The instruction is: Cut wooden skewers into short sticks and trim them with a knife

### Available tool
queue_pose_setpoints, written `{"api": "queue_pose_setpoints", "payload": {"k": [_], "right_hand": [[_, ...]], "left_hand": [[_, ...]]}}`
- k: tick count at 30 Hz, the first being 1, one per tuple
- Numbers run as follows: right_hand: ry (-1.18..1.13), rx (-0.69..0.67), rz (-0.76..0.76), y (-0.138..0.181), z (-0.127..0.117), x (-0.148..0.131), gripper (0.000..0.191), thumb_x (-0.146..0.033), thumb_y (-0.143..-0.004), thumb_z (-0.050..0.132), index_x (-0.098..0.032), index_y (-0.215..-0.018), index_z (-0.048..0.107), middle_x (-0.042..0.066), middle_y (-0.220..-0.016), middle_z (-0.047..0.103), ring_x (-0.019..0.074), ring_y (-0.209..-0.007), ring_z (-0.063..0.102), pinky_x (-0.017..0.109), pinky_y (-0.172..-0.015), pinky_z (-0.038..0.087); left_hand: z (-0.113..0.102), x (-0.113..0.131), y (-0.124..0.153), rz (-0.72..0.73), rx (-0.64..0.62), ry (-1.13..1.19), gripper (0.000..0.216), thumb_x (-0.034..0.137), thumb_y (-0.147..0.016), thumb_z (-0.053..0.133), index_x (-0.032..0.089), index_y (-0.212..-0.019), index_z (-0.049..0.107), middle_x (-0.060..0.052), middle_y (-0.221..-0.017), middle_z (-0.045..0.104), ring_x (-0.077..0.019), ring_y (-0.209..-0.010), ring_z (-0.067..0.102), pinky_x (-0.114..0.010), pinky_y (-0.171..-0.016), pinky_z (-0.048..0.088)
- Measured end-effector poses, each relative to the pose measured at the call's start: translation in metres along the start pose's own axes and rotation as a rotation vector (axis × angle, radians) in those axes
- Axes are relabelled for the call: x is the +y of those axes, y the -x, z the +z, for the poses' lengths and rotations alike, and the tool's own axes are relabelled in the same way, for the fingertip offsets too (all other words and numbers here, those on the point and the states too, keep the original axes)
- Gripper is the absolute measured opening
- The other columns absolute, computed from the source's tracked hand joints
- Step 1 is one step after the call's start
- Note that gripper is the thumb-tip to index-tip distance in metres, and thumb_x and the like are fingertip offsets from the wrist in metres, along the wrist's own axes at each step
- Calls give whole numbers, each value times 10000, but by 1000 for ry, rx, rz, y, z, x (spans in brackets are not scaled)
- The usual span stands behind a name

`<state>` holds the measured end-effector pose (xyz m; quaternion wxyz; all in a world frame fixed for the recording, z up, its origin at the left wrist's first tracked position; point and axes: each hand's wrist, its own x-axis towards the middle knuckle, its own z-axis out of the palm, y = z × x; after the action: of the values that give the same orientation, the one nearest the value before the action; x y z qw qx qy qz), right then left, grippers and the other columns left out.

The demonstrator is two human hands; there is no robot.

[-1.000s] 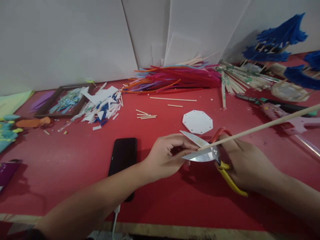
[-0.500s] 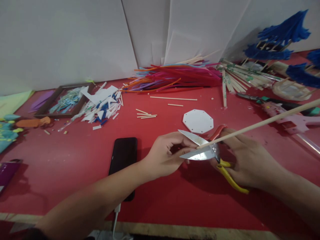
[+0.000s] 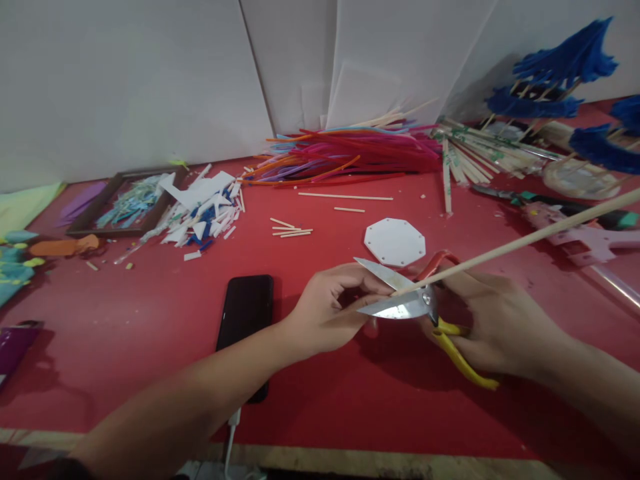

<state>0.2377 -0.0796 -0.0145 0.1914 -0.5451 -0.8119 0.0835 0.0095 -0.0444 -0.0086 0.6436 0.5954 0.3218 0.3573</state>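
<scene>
My right hand (image 3: 493,320) grips a pair of scissors (image 3: 400,300) with a red and a yellow handle; the blades stand apart around a long wooden stick (image 3: 525,240). The stick runs from the blades up to the right edge of the view. My left hand (image 3: 330,310) is curled with its fingertips pinched at the stick's near end, just left of the blades. A white octagonal foam piece (image 3: 395,241) lies on the red table (image 3: 150,333) just behind the scissors.
A black phone (image 3: 246,320) with a cable lies left of my left arm. Short stick pieces (image 3: 290,230), white and blue scraps (image 3: 203,210), a framed tray (image 3: 125,203), coloured strips (image 3: 350,153), chopsticks (image 3: 465,160), a glue gun (image 3: 575,233) and blue tasselled pieces (image 3: 560,73) crowd the back.
Both hands, the scissors and the stick have shifted slightly up and left in view. The grip and the blade opening look the same.
</scene>
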Motion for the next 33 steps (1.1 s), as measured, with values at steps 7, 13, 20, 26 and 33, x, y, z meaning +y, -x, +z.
{"api": "queue_pose_setpoints", "payload": {"k": [7,13,20,26,33], "right_hand": [[-32,9,6,3,2,-2,109,-315,-777,551,-246,-827,484,66,-725,632,224,-642,611,324,-544,446],[-180,-98,62,-6,-8,-6,242,-396,-782,608,-220,-944,575,108,-873,719,264,-764,701,387,-661,573],[-306,-61,23,0,-7,18,358,-457,-922,533,-218,-1138,690,109,-1080,773,272,-924,751,390,-766,615],[-173,49,37,-5,-6,18,265,-439,-906,553,-262,-964,742,82,-966,787,296,-839,747,450,-734,604],[-76,35,4,-5,0,15,309,-393,-950,458,-239,-891,719,97,-873,773,277,-805,733,419,-709,571]], "left_hand": [[1,2,0,-3,-2,-2,182,305,-746,791,155,-730,691,-65,-785,700,-129,-578,666,-232,-514,580],[-4,3,-6,-11,78,-113,59,138,-688,665,182,-725,652,-4,-687,670,-115,-581,615,-220,-549,510],[-14,0,-17,-60,160,-226,57,161,-766,611,189,-724,586,20,-689,622,-124,-666,583,-247,-679,490],[-12,-1,-16,-82,162,-201,78,152,-803,586,194,-743,560,35,-682,581,-119,-640,542,-248,-665,468],[-13,-6,-17,-39,222,-121,51,181,-805,631,200,-795,585,-6,-815,666,-162,-772,643,-315,-774,527]]}}
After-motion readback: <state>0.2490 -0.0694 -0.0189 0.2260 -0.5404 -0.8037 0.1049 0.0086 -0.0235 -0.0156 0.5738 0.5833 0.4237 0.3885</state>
